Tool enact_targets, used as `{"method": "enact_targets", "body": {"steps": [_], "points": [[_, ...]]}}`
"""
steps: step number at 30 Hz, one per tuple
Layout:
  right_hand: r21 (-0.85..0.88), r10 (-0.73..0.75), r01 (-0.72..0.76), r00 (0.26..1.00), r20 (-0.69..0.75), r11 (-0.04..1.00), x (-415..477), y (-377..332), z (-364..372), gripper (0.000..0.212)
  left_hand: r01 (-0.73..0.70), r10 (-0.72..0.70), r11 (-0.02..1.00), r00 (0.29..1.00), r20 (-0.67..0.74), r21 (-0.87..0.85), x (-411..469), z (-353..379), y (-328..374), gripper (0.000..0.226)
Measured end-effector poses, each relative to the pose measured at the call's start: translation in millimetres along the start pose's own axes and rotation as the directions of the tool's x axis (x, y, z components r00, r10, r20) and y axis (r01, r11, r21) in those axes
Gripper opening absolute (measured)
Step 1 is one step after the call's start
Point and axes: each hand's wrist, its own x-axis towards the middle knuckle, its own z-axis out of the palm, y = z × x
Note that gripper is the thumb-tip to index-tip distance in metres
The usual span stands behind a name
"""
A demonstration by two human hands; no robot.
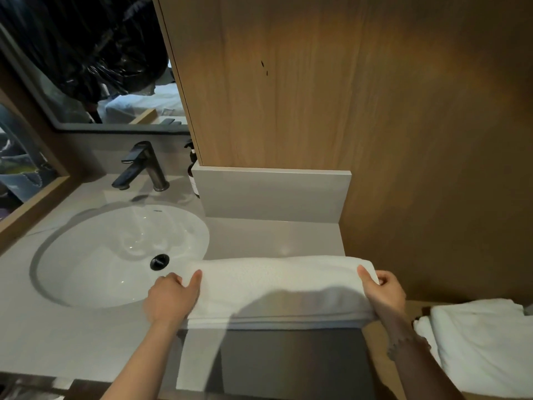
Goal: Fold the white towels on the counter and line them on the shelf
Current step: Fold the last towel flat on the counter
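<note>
towel folded on counter, left hand and right hand pinching its ends.

Both bare forearms reach forward from the bottom edge, spread apart and angled slightly inward. The left hand lies back-up, its thumb stretched forward on top of the left end of the white towel and its fingers curled round that end. The right hand mirrors it at the right end, thumb pointing forward on top and fingers bent round the edge. Both wrists are nearly straight, and the right one wears a thin beaded bracelet.
</note>
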Motion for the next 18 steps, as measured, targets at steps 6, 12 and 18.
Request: {"method": "enact_targets", "body": {"steps": [6,12,18], "points": [[-0.123,0.064,-0.061,0.998,0.017,0.991,-13.8,14.4,7.9,0.060,-0.100,0.111,0.962,0.993,-0.030,0.252,-28.0,1.2,-16.6,0.043],[-0.012,-0.068,0.068,0.997,0.039,0.998,-18.4,17.1,5.6,0.050,-0.180,0.179,0.963,0.984,0.022,0.201,-16.2,-0.1,-21.4,0.047],[-0.078,-0.077,0.085,0.991,0.111,0.993,-17.8,15.6,-0.9,0.046,-0.184,0.177,0.963,0.983,0.056,0.197,-17.1,-3.4,-24.2,0.044]]}}
